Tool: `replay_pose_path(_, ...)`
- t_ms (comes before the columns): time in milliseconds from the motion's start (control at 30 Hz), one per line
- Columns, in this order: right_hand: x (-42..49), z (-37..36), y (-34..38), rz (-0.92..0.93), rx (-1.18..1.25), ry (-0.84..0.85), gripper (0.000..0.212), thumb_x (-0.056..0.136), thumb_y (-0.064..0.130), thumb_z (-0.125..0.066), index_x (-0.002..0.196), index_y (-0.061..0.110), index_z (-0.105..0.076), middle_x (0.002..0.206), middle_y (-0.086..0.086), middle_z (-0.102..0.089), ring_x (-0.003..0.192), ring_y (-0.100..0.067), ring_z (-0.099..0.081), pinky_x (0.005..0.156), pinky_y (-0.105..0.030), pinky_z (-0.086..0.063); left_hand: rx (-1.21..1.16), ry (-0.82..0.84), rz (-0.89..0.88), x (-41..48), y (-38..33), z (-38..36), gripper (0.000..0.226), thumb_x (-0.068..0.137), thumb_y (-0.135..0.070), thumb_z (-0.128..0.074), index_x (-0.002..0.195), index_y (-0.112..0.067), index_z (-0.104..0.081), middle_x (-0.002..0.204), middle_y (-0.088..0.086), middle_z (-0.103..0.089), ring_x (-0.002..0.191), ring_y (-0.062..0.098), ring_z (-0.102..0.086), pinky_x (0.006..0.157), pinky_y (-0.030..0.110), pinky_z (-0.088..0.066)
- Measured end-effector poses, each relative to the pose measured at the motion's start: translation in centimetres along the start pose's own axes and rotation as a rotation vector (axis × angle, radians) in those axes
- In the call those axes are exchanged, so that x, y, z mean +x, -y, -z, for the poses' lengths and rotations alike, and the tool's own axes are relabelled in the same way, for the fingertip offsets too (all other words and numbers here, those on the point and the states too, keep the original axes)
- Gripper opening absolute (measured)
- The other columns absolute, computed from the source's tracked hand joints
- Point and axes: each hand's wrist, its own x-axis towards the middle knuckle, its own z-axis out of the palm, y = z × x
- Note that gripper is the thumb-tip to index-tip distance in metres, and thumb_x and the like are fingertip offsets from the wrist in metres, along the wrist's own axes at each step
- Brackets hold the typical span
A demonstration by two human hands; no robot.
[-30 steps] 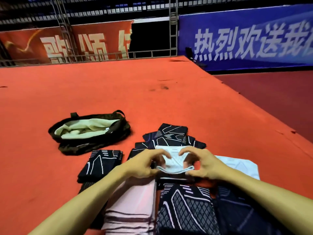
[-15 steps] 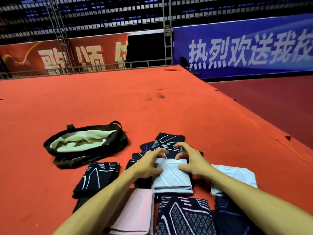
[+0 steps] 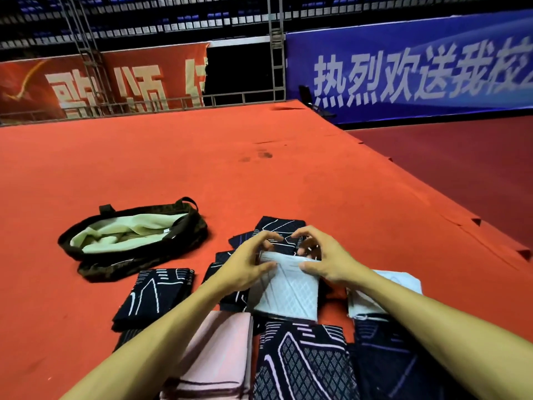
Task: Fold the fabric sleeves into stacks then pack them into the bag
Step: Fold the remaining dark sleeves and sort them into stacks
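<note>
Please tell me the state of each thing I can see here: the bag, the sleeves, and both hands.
Dark fabric bag with pale green lining: open, lying on the red carpet.
Pale blue quilted-pattern sleeve: far edge pinched by both hands, near part lying flat.
Left hand: pinches the pale sleeve's far edge.
Right hand: pinches the same edge.
Pink sleeve: folded flat.
Black sleeve with white lines, left: folded flat, untouched.

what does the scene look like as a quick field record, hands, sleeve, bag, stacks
left hand: grips the pale sleeve at its far edge
right hand: grips the same edge
pale sleeve: lies on dark sleeves, far edge raised
bag: open, left of the sleeves, pale lining showing
pink stack: folded, by the left forearm
surface: red mat
</note>
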Motion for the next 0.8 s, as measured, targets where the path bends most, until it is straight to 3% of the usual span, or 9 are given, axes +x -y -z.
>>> replay_pose_path(67,-1.0,2.5,2.1,0.03,0.082,-0.073,0.057,0.072,-0.013,-0.069,0.112,0.024,-0.054,0.086,-0.001,-0.059,0.071,-0.008,-0.053,0.069,-0.028,-0.045,-0.077,-0.032,-0.055,0.6,-2.5,0.3,0.047,0.08,-0.003,-0.068,0.116,-0.03,-0.055,0.095,-0.007,-0.052,0.078,0.004,-0.052,0.073,0.023,-0.044)
replay_pose_path(267,-4.9,12.4,7.8,0.105,0.194,-0.262,0.053,0.074,-0.014,-0.07,0.108,0.025,-0.057,0.086,-0.004,-0.065,0.077,-0.014,-0.061,0.066,-0.026,-0.049,-0.392,-0.054,-0.11,4.4,-11.9,-1.2,0.049,0.076,0.002,-0.071,0.11,-0.031,-0.056,0.102,0.003,-0.06,0.089,0.012,-0.059,0.083,0.033,-0.053)
replay_pose_path(367,-6.5,14.8,6.6,0.071,0.134,-0.349,0.05,0.074,-0.015,-0.07,0.106,0.023,-0.058,0.085,-0.008,-0.064,0.073,-0.01,-0.061,0.063,-0.019,-0.05,-0.48,-0.025,-0.033,6.4,-13.5,-4.6,0.045,0.079,0.01,-0.067,0.108,-0.024,-0.056,0.099,0.006,-0.061,0.083,0.019,-0.06,0.074,0.036,-0.053)
replay_pose_path(500,-9.1,13.7,0.1,-0.168,0.111,-0.396,0.045,0.075,-0.015,-0.068,0.105,0.016,-0.057,0.086,-0.014,-0.06,0.056,-0.006,-0.056,0.043,-0.016,-0.041,-0.491,0.058,0.264,7.7,-10.9,-10.9,0.04,0.081,0.014,-0.062,0.108,-0.014,-0.053,0.088,0.012,-0.057,0.062,0.018,-0.053,0.052,0.023,-0.046)
replay_pose_path(633,-9.6,11.9,-5.0,-0.215,-0.033,-0.431,0.042,0.074,-0.01,-0.072,0.103,0.017,-0.057,0.082,-0.007,-0.061,0.077,-0.019,-0.06,0.059,-0.017,-0.045,-0.215,0.043,0.284,7.8,-7.5,-13.6,0.04,0.078,0.001,-0.068,0.109,-0.018,-0.05,0.095,0.013,-0.058,0.071,0.021,-0.055,0.064,0.036,-0.05)
replay_pose_path(733,-9.3,11.7,-6.0,-0.196,-0.115,-0.421,0.049,0.071,0.006,-0.08,0.105,0.029,-0.054,0.097,0.003,-0.063,0.094,-0.014,-0.062,0.074,-0.027,-0.047,-0.183,0.021,0.27,7.2,-6.9,-13.5,0.049,0.067,-0.017,-0.073,0.109,-0.025,-0.049,0.104,0.012,-0.057,0.079,0.019,-0.056,0.08,0.045,-0.054)
replay_pose_path(800,-10.0,11.9,-6.1,-0.189,-0.197,-0.369,0.057,0.067,0.017,-0.084,0.11,0.034,-0.051,0.106,0.008,-0.061,0.101,-0.008,-0.06,0.081,-0.031,-0.048,-0.117,0.058,0.224,6.7,-7.0,-13.3,0.057,0.064,-0.023,-0.076,0.114,-0.025,-0.048,0.111,0.008,-0.053,0.084,0.017,-0.056,0.084,0.042,-0.054)
